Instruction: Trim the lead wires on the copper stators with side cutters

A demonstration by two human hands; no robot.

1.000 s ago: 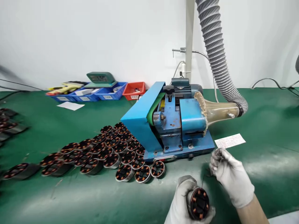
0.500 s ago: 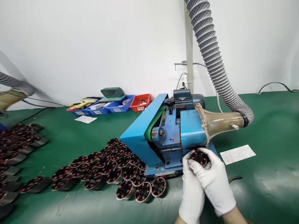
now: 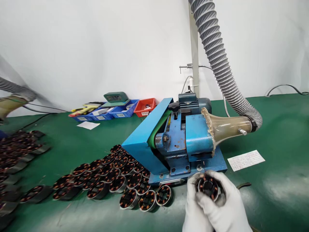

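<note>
Both of my hands wear white gloves and hold one round motor stator (image 3: 208, 188) with copper windings, low in front of the blue machine (image 3: 178, 141). My left hand (image 3: 194, 209) grips the stator from the left and below. My right hand (image 3: 228, 206) wraps over its right side. Thin wire ends stick up from the stator toward the slot in the machine's front. Just left of my hands several more stators (image 3: 113, 177) lie in rows on the green mat.
A ribbed grey hose (image 3: 217, 61) joins the machine's clear funnel (image 3: 229, 127). A paper label (image 3: 245, 159) lies right of the machine. Blue and red bins (image 3: 116, 109) stand at the back. More stators (image 3: 16, 154) are heaped at the far left.
Both hands first came together around the stator and lifted it to the machine's front. Now they have drawn it back down, a little away from the machine.
</note>
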